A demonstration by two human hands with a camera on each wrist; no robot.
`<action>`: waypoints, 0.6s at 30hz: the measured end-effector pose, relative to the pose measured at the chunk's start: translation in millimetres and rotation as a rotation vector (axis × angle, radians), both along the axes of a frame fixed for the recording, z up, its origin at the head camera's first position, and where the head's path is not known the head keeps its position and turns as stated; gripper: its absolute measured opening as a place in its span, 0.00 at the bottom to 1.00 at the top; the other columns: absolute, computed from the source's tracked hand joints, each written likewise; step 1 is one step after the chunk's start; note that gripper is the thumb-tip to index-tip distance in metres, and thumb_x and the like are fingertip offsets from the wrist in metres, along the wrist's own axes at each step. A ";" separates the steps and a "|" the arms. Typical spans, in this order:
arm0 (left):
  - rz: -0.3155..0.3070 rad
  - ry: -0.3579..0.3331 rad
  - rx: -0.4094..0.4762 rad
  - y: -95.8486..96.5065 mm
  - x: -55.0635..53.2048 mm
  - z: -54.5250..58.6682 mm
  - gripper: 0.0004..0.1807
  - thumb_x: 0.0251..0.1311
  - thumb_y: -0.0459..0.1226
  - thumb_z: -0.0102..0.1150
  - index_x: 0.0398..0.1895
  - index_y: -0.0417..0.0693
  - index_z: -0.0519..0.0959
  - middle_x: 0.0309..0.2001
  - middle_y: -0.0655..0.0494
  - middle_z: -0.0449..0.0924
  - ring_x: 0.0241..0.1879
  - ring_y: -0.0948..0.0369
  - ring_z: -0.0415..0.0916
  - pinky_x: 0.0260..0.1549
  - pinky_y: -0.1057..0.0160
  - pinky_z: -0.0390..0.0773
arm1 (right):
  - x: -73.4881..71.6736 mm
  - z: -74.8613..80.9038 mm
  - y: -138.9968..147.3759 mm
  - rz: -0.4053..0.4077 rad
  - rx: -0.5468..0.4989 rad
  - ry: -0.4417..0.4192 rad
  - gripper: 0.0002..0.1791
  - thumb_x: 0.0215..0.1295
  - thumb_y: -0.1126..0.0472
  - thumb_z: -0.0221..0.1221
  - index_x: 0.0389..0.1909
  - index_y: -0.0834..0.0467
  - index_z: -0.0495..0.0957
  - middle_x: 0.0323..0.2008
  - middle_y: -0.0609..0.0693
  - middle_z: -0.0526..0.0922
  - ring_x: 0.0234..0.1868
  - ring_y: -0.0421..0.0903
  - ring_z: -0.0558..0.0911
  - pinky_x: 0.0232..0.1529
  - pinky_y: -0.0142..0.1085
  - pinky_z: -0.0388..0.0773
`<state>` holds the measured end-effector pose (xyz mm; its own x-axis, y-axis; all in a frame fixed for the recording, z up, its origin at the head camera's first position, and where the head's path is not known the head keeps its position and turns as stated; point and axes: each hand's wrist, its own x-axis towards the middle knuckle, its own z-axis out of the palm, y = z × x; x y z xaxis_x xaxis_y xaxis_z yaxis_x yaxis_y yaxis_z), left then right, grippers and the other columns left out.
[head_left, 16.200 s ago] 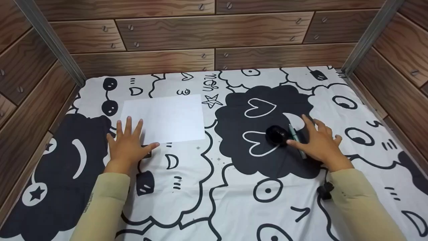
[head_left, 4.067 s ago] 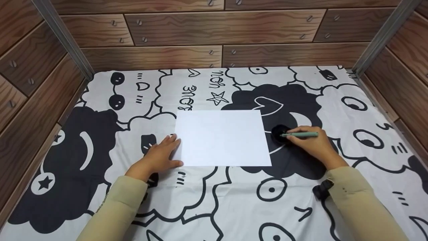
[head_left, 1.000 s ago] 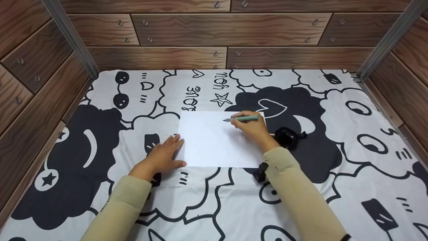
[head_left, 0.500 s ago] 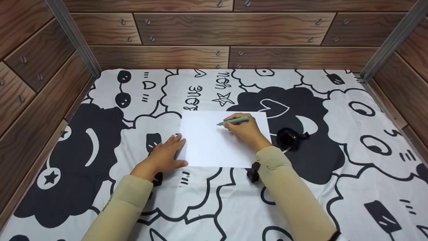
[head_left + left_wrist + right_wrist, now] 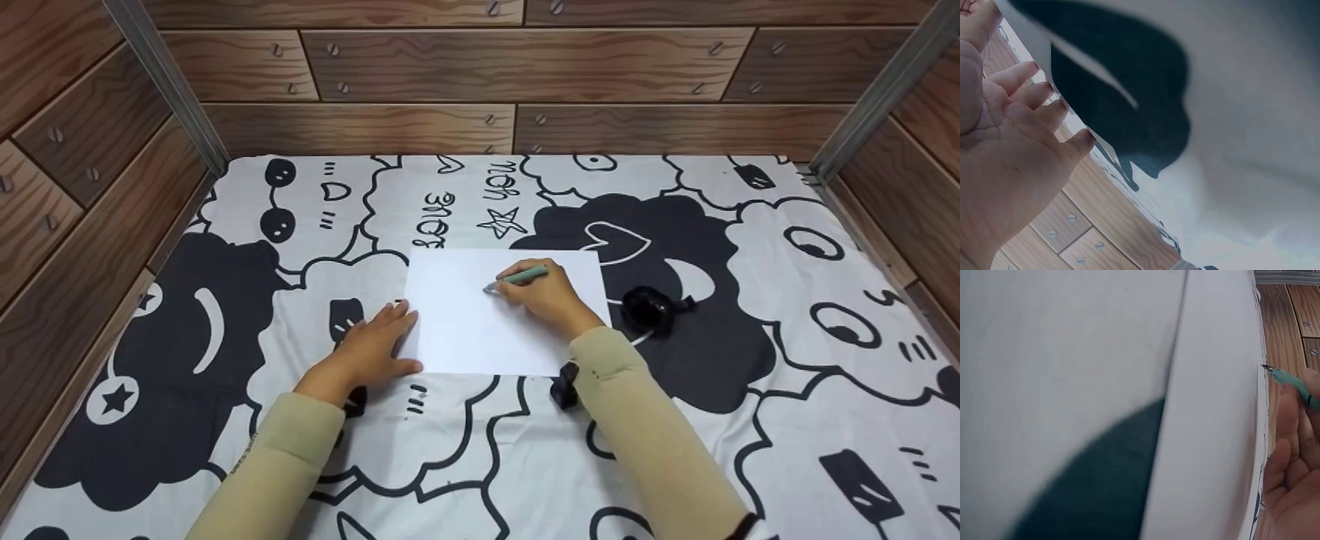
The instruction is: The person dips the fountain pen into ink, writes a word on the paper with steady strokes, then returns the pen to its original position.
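My right hand (image 5: pixel 544 292) pinches a pale green fountain pen (image 5: pixel 523 276) between thumb and fingers. The pen's metal nib points left, at the upper middle of a white sheet of paper (image 5: pixel 457 330). In the right wrist view the fountain pen (image 5: pixel 1292 384) shows its dark pointed nib at the paper's surface. Any ink line is too small to make out. My left hand (image 5: pixel 369 346) rests at the sheet's left edge, fingers straight and slightly spread, thumb at the lower left corner. A glossy black round ink pot (image 5: pixel 646 310) stands right of the paper, beside my right wrist.
A white cloth (image 5: pixel 465 442) with black cartoon faces covers the table. Wood-patterned walls (image 5: pixel 420 67) close off the back and sides, with grey metal posts at the corners. A small black wrist device (image 5: pixel 564 386) hangs under my right cuff.
Since the first frame, the paper has shifted toward the middle and my right hand has picked up the fountain pen. It went from the ink pot onto the paper, lately moving slightly left and nearer.
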<state>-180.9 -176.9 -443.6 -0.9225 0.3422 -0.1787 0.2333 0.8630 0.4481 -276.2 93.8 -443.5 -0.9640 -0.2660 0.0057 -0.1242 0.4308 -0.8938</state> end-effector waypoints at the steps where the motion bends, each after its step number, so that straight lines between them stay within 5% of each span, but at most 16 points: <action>1: 0.000 0.000 0.002 0.1 0.0 0.0 0.43 0.57 0.48 0.65 0.71 0.40 0.59 0.73 0.44 0.48 0.72 0.47 0.41 0.65 0.38 0.45 | 0.1 -0.4 -0.2 0.001 0.009 0.006 0.06 0.56 0.61 0.68 0.34 0.57 0.86 0.20 0.50 0.83 0.20 0.40 0.76 0.21 0.29 0.72; 18: 0.001 -0.001 -0.001 0.7 -0.8 -0.7 0.43 0.57 0.47 0.65 0.71 0.41 0.58 0.73 0.44 0.48 0.72 0.47 0.41 0.65 0.38 0.45 | 1.1 -2.5 1.9 -0.020 0.063 0.048 0.05 0.56 0.60 0.67 0.32 0.56 0.86 0.18 0.48 0.82 0.18 0.39 0.75 0.20 0.29 0.71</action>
<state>-181.7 -176.2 -444.3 -0.9226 0.3411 -0.1802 0.2319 0.8637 0.4476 -275.2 95.8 -446.0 -0.9681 -0.2478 0.0364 -0.1574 0.4890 -0.8580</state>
